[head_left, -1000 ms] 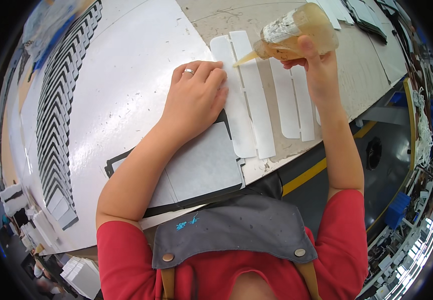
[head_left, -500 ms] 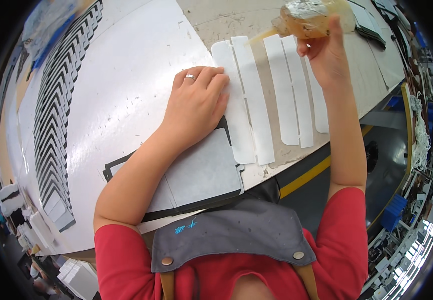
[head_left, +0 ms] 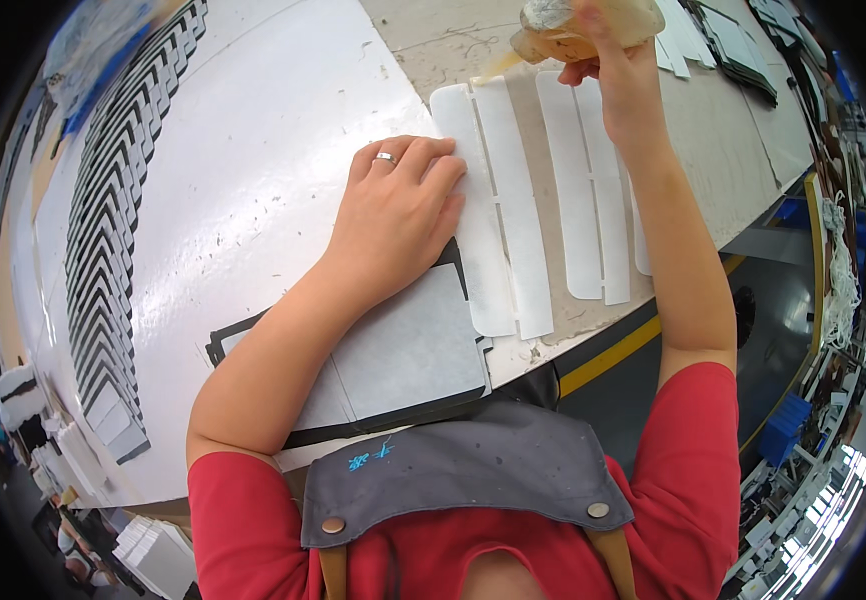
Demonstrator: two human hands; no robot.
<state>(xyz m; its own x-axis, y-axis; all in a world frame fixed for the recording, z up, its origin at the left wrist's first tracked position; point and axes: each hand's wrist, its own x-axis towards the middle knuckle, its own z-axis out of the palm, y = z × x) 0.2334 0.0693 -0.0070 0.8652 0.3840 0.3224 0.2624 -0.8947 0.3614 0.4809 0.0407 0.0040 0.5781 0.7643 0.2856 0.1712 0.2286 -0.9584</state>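
Note:
My right hand point(head_left: 625, 85) is wrapped around a squeeze bottle point(head_left: 578, 40) holding amber liquid, tipped so its nozzle point(head_left: 498, 66) points down and left. The nozzle tip is at the far end of the leftmost white slotted panel point(head_left: 516, 215), close to its slit; whether it touches cannot be made out. My left hand point(head_left: 398, 195) lies palm down, fingers loosely extended over that panel's left edge, with a ring on one finger. Under my left forearm is a stack of black-edged grey-white sheets point(head_left: 408, 340). A second white panel point(head_left: 581, 190) lies to the right.
Part of a third white panel point(head_left: 641, 245) shows beside my right forearm. A long fanned row of black-and-white pieces point(head_left: 103, 240) curves along the left. More black-edged pieces point(head_left: 738, 60) lie at the far right. The table's edge point(head_left: 593, 335) runs diagonally, near right.
My right hand has carried the bottle leftward, bringing the nozzle to the left panel's far end. White pieces behind the bottle now show. My left hand and the panels have shifted slightly.

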